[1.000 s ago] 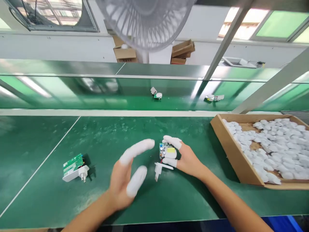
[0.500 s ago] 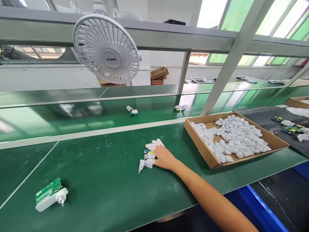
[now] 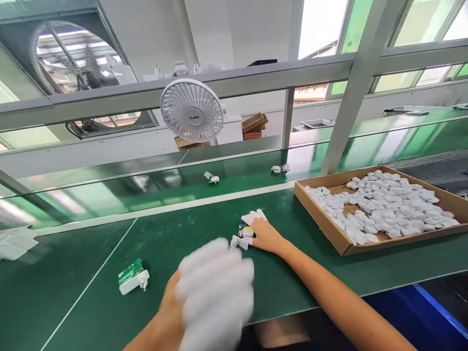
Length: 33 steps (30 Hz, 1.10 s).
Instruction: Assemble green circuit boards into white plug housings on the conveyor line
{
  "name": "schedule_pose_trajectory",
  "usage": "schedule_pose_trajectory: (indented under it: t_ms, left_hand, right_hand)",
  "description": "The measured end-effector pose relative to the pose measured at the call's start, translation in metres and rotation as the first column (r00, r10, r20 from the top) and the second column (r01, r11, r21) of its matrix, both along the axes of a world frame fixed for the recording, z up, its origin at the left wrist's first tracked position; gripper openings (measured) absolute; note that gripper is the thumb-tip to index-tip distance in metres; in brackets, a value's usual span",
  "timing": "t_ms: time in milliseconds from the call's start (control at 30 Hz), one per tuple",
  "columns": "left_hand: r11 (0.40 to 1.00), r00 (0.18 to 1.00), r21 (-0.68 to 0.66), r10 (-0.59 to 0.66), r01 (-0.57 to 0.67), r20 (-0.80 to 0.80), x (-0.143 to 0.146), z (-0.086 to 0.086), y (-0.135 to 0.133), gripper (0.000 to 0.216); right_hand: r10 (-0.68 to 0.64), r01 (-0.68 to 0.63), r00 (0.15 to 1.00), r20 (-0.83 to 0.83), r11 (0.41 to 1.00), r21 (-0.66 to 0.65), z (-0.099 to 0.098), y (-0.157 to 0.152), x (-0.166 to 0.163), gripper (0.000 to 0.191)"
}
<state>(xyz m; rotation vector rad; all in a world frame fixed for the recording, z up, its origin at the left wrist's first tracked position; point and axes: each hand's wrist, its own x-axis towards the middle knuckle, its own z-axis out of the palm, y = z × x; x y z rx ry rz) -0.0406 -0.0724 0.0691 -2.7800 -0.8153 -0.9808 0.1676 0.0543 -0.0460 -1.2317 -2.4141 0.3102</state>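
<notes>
My right hand, its fingertips in white cots, grips a small circuit board with a white plug housing on the green bench. The fingers cover most of the board. My left hand is motion-blurred low in view, nearest the bench's front edge, with white-covered fingers and nothing visible in it. To its upper left, a green circuit board with a white plug housing lies on the bench, touching neither hand.
A cardboard tray heaped with small white pieces stands to the right on the green bench. A raised green conveyor behind carries several small parts. A white cloth lies at the left edge.
My left hand has come back into view, low and moving. The whole view has shifted with my head, so the tray sits further right. My right hand stays on the board.
</notes>
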Motion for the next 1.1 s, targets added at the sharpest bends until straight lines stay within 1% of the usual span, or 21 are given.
schedule_pose_trajectory:
  t_ms: [67,133,167,233,300,367,500,600,700,833,1000,1100]
  left_hand:
    - [0.999,0.998,0.020,-0.037,0.038,-0.056,0.007,-0.005,0.036,0.059]
    - [0.997,0.960,-0.071,-0.038,0.019,-0.279,0.010,-0.018,0.074,0.057]
    - [0.993,0.936,-0.117,-0.030,-0.012,-0.351,0.009,-0.027,0.090,0.055]
    - [0.980,0.894,-0.190,-0.033,-0.058,-0.446,0.006,-0.044,0.114,0.052]
    - [0.973,0.863,-0.228,-0.090,-0.030,-0.496,0.004,-0.056,0.126,0.053]
    - [0.966,0.838,-0.258,-0.152,0.014,-0.524,0.005,-0.062,0.130,0.056]
    - [0.943,0.795,-0.325,-0.247,0.067,-0.554,0.011,-0.063,0.134,0.058]
    - [0.941,0.784,-0.326,-0.271,0.093,-0.558,0.013,-0.062,0.136,0.057]
    - [0.940,0.779,-0.311,-0.298,0.138,-0.552,0.012,-0.061,0.139,0.060]
    - [0.920,0.763,-0.339,-0.361,0.197,-0.536,0.011,-0.063,0.143,0.065]
    - [0.916,0.763,-0.349,-0.367,0.198,-0.533,0.009,-0.066,0.146,0.061]
    - [0.920,0.783,-0.344,-0.352,0.188,-0.513,0.002,-0.069,0.146,0.063]
  right_hand:
    - [0.002,-0.002,1.000,-0.006,1.000,-0.003,-0.001,0.003,0.002,0.048]
    - [0.004,-0.004,1.000,-0.011,1.000,-0.015,-0.001,0.005,0.004,0.046]
    - [0.007,-0.007,1.000,-0.014,1.000,-0.021,0.000,0.006,0.005,0.047]
    - [0.022,-0.023,1.000,-0.022,0.999,-0.030,0.002,0.006,0.006,0.048]
    - [0.042,-0.043,0.999,-0.028,0.998,-0.038,0.004,0.006,0.007,0.049]
    - [0.056,-0.057,0.998,-0.032,0.997,-0.042,0.006,0.005,0.006,0.049]
    - [0.055,-0.056,0.998,-0.034,0.998,-0.043,0.006,0.003,0.006,0.041]
    - [0.058,-0.059,0.998,-0.019,0.997,-0.058,0.004,0.002,0.006,0.035]
    - [0.062,-0.062,0.998,0.001,0.994,-0.088,0.003,0.003,0.008,0.033]
    - [0.087,-0.086,0.996,0.005,0.989,-0.119,0.006,0.004,0.009,0.037]
    - [0.102,-0.102,0.995,-0.010,0.982,-0.157,0.010,0.004,0.010,0.042]
    - [0.109,-0.111,0.994,-0.025,0.979,-0.171,0.013,0.003,0.014,0.056]
